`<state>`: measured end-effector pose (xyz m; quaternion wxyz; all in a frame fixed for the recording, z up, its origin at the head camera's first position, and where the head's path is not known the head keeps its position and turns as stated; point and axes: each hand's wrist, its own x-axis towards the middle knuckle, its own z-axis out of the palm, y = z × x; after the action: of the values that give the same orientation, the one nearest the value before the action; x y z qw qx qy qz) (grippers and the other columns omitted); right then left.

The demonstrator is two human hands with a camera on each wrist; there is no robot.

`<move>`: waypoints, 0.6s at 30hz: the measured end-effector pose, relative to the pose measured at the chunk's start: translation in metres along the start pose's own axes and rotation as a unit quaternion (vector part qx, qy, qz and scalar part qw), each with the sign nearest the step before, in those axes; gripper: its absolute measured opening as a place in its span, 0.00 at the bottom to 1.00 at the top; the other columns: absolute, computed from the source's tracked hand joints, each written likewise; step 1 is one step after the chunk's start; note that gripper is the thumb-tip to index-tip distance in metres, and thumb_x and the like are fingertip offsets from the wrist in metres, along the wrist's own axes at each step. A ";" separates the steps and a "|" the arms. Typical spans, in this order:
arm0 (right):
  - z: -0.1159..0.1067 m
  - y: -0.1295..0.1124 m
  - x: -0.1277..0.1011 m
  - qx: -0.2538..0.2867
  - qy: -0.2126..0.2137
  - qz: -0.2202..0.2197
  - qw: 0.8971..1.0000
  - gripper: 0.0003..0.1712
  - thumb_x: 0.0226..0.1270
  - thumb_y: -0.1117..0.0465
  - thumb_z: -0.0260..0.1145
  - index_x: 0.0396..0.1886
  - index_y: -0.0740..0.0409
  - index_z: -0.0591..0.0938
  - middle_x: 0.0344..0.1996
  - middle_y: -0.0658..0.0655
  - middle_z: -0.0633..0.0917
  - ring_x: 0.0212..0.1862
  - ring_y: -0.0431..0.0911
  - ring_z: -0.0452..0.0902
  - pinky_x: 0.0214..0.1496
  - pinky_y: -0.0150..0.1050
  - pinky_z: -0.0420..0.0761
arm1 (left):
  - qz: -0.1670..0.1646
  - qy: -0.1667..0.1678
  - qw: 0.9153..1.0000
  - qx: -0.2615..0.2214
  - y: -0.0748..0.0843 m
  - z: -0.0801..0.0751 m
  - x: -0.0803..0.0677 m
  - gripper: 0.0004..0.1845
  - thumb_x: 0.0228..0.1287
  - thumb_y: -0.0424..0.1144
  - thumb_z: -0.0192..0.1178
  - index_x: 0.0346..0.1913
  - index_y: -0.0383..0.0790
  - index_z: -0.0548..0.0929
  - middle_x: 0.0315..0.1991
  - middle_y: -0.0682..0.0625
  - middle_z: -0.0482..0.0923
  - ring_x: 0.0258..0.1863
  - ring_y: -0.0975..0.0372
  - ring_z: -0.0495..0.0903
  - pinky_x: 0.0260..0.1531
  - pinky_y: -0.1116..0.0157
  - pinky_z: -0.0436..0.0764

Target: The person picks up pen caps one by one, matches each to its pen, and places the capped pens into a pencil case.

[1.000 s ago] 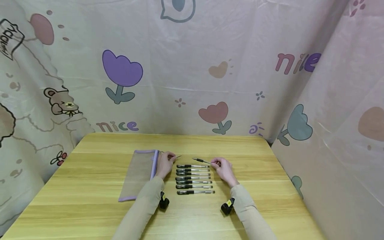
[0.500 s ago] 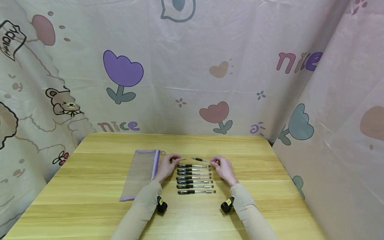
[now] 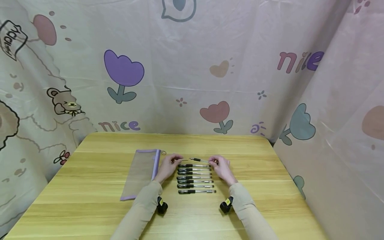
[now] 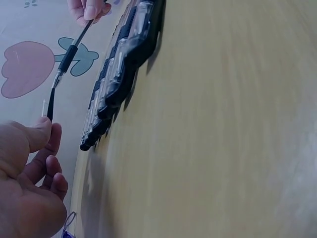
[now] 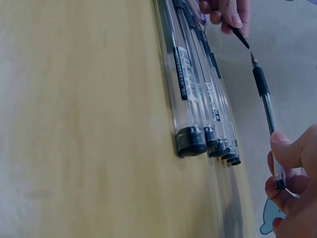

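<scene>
My left hand (image 3: 170, 166) pinches a pen cap with a black clip (image 4: 51, 103) between thumb and fingertips. Across from it, my right hand (image 3: 221, 167) grips the rear end of an uncapped black gel pen (image 5: 268, 106). The pen's tip points left at the cap; a small gap separates them in the right wrist view. Both are held beyond a row of capped gel pens (image 3: 195, 177), which lie side by side on the table with their caps to the left. The pen's rubber grip is black and its barrel clear.
A flat mesh zip pouch (image 3: 139, 175) with purple edging lies left of the pens, its zipper ring (image 3: 163, 152) at the far corner. Patterned curtains (image 3: 180, 76) stand behind and beside the wooden table (image 3: 255, 206).
My left hand has moved right with the cap, away from the pouch. The right hand has shifted slightly left with the pen, so the gap between cap and tip is narrower.
</scene>
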<state>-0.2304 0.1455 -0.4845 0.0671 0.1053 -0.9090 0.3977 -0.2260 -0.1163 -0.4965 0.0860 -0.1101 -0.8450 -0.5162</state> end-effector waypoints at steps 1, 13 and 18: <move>0.000 0.000 0.000 0.000 0.001 0.000 1.000 0.05 0.68 0.65 0.67 0.40 0.58 0.87 0.35 0.54 0.87 0.40 0.46 0.77 0.51 0.46 0.60 | 0.004 0.000 1.000 0.001 0.000 0.000 0.000 0.07 0.69 0.32 0.62 0.46 0.36 0.87 0.40 0.44 0.87 0.34 0.64 0.75 0.36 0.72 0.73; 0.003 -0.002 0.001 -0.008 0.000 -0.020 1.000 0.04 0.67 0.65 0.67 0.39 0.58 0.87 0.33 0.53 0.87 0.38 0.44 0.76 0.49 0.43 0.59 | -0.001 -0.010 1.000 -0.001 0.001 0.002 0.001 0.08 0.70 0.32 0.61 0.47 0.36 0.87 0.41 0.44 0.86 0.35 0.64 0.75 0.38 0.72 0.73; 0.004 -0.002 0.002 -0.011 0.003 -0.028 1.000 0.03 0.67 0.65 0.67 0.37 0.57 0.87 0.33 0.53 0.87 0.38 0.44 0.77 0.47 0.43 0.59 | 0.007 -0.010 1.000 -0.003 0.001 0.002 0.002 0.08 0.69 0.30 0.62 0.47 0.35 0.86 0.40 0.43 0.86 0.35 0.63 0.75 0.37 0.72 0.73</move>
<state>-0.2322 0.1405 -0.4853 0.0823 0.1289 -0.9098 0.3858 -0.2278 -0.1137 -0.4964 0.0814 -0.1214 -0.8435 -0.5168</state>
